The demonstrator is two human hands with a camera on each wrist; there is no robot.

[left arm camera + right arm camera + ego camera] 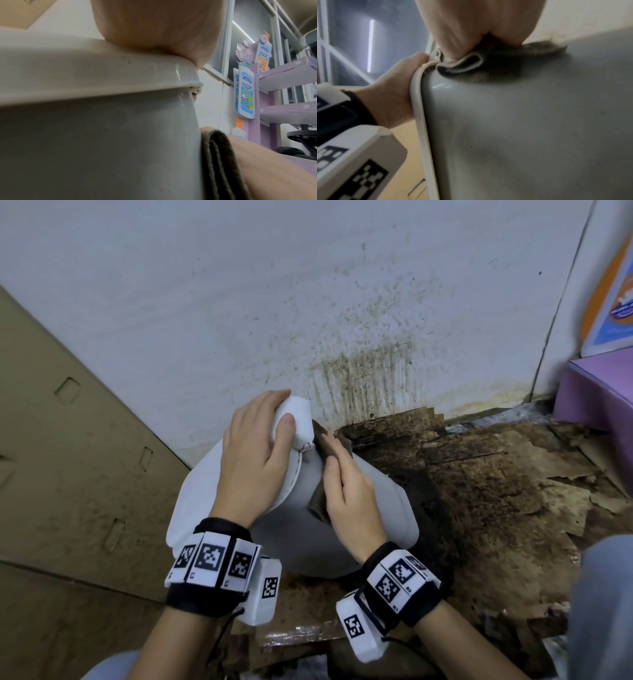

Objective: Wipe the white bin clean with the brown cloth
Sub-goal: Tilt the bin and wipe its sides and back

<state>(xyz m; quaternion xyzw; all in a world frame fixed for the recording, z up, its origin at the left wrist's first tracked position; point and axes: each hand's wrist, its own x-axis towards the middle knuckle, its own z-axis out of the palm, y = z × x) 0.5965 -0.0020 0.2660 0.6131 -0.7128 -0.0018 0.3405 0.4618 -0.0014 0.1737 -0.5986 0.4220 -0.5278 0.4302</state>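
The white bin (370,508) lies tipped on its side on the floor, its lid end (198,491) toward the left. My left hand (260,446) grips the far end of the lid, fingers curled over its edge and thumb on top. My right hand (346,494) holds the folded brown cloth (329,443) and presses it on the grey side of the bin, just beside the lid rim. In the right wrist view the cloth (467,63) is bunched under my palm (479,20) against the bin wall (522,121). In the left wrist view the cloth (221,162) sits beside the bin (102,135).
A stained white wall (359,371) stands right behind the bin. Dirty brown cardboard sheets (496,491) cover the floor to the right. A cardboard box (68,440) fills the left side. A purple display shelf (599,392) with product pouches (245,94) stands at the right.
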